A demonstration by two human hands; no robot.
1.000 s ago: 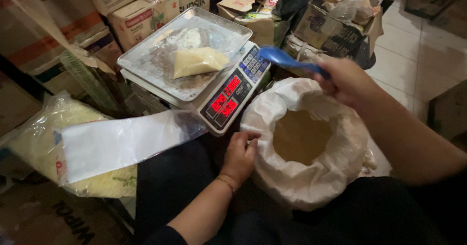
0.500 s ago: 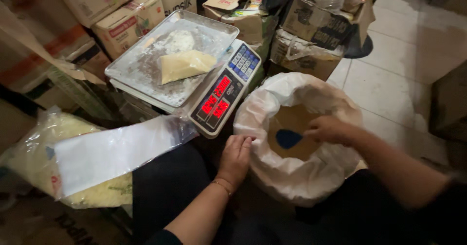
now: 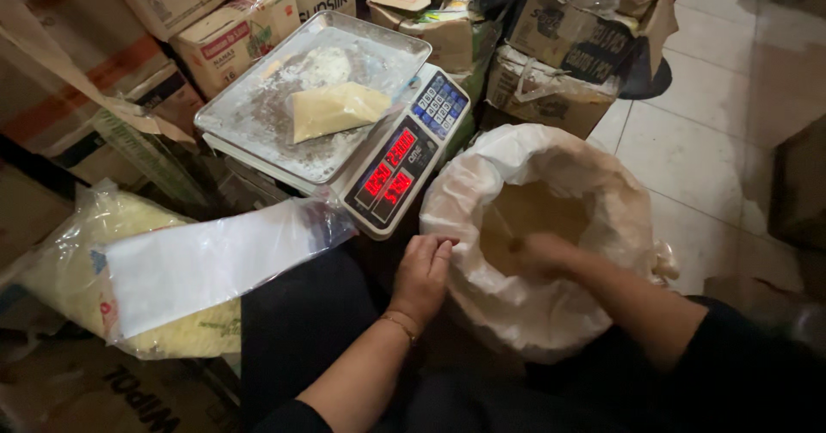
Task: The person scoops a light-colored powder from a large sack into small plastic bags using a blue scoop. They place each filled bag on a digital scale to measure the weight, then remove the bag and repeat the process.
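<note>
Right hand [image 3: 542, 252] has gone deeper into the sack since half a second ago; the blue scoop that showed then is out of sight now, and the hand is blurred, so can't tell if its grip is clenched or on what. Left hand unchanged on the rim. Biggest item: white sack [image 3: 533, 313] with rolled-down rim, standing on the floor between the knees, tan powder [image 3: 538, 214] inside, right hand down in it. Cardboard boxes [image 3: 232, 20] stacked behind and to the left, more crumpled ones at top right. Digital scale [image 3: 396, 171] just left of the sack, red display lit, steel tray [image 3: 258, 123] on top dusted with powder, one small filled clear bag [image 3: 335, 108] lying on the tray. Flat empty plastic bag [image 3: 215, 261] lies across the lap, over a larger bag of pale yellow granules [image 3: 77, 278] at far left. Left hand [image 3: 422, 274] rests on the sack rim nearest the scale, fingers curled over the edge, pinching the rim, gold bracelet [image 3: 400, 323] at the wrist.
</note>
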